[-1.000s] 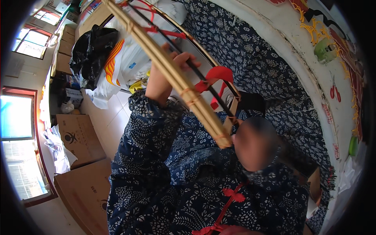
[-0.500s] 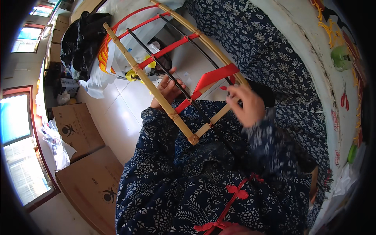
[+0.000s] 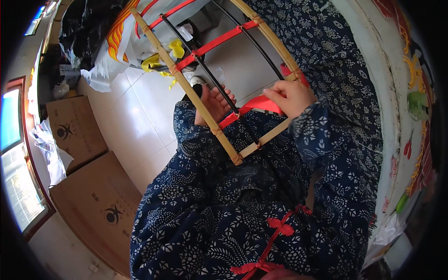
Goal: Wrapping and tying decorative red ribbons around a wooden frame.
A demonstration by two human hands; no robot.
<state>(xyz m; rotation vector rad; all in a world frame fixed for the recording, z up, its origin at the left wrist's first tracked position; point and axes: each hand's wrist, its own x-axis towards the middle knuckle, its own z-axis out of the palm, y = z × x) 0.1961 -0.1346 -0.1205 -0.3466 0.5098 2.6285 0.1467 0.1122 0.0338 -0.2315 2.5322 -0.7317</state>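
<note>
A bamboo frame [image 3: 187,87] with black rods and red cross strips leans over my lap, its near end against my clothes. My left hand [image 3: 215,103] is palm up under the frame's left side. Its fingers are loosely bent and apart beside a black rod [image 3: 212,77], not wrapped round it. My right hand [image 3: 294,97] is closed at the right rail, its thumb and fingers pinched on a red ribbon [image 3: 262,103]. The ribbon runs from the left black rod across to that hand and shows again beyond the rail. Its pinched part is hidden by the fingers.
Cardboard boxes [image 3: 95,205] stand on the tiled floor at the left, near a window. A black plastic bag [image 3: 88,30] and yellow scraps [image 3: 154,62] lie farther off. Blue patterned cloth [image 3: 333,60] hangs at the right below a white tabletop holding red-handled scissors [image 3: 408,145].
My right hand has come down onto the right rail, drawing the raised red ribbon lower and flatter. The frame has shifted in view, and my left hand's fingers have loosened beside the black rod.
</note>
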